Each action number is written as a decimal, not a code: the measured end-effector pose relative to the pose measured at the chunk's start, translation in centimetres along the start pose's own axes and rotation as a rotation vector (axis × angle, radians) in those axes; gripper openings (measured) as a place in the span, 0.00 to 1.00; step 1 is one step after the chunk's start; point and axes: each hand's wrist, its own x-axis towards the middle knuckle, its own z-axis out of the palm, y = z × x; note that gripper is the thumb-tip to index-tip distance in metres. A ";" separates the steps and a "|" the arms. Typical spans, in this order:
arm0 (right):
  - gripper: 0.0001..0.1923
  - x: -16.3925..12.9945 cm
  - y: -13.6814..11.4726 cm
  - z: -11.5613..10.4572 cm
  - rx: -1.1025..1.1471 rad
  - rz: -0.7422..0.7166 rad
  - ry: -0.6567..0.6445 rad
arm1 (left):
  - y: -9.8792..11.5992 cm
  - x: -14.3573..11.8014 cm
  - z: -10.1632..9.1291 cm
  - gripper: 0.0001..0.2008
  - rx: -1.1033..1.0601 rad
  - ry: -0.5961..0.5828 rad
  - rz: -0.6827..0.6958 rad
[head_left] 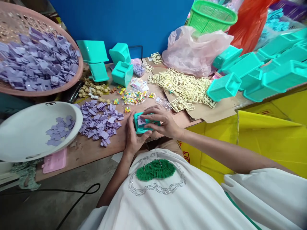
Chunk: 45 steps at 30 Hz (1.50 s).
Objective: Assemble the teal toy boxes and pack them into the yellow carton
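Close to my body at the table's front edge, my left hand (134,137) is wrapped round the side of a turquoise plastic box (139,129). A small purple plastic piece (141,121) sits at the box's opening. Over the box reaches my right hand (160,120), its fingertips closed on the purple piece and the far rim. The inside of the box is mostly hidden by my fingers. Just left of my left hand lies a heap of loose purple pieces (99,121).
A pink basket (80,68) of purple parts and a white bowl (19,127) stand at left. Cream part frames (182,86) lie behind my right hand. Turquoise boxes (225,86) line the right side. Yellow cartons (271,134) stand below the table's right edge.
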 end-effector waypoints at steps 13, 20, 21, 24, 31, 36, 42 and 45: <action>0.20 2.1 1.1 -0.8 0.150 0.062 -0.143 | -0.7 0.5 0.1 0.47 0.077 -0.023 -0.086; 0.20 1.7 1.1 -0.9 0.128 0.010 -0.152 | -0.6 0.5 0.1 0.49 0.065 -0.025 -0.112; 0.21 1.4 1.0 -1.0 0.106 0.016 -0.133 | -0.7 0.4 0.1 0.49 0.060 -0.021 -0.118; 0.30 0.1 0.7 -1.1 0.061 0.163 0.001 | -0.9 0.2 0.1 0.49 0.037 0.000 -0.128; 0.47 -2.1 0.3 0.1 0.125 0.447 0.060 | 0.1 -0.4 0.3 0.53 -0.055 -0.015 -0.079; 0.51 -2.9 -0.9 0.4 0.157 0.407 0.133 | 1.7 -1.6 1.2 0.31 -0.184 0.054 -0.244; 0.62 -3.9 -1.6 0.6 0.272 0.631 0.074 | 2.6 -2.3 2.2 0.20 -0.129 0.139 -0.124; 0.60 -3.9 -2.0 0.8 0.278 0.680 0.059 | 2.4 -2.3 2.4 0.19 -0.123 0.157 -0.056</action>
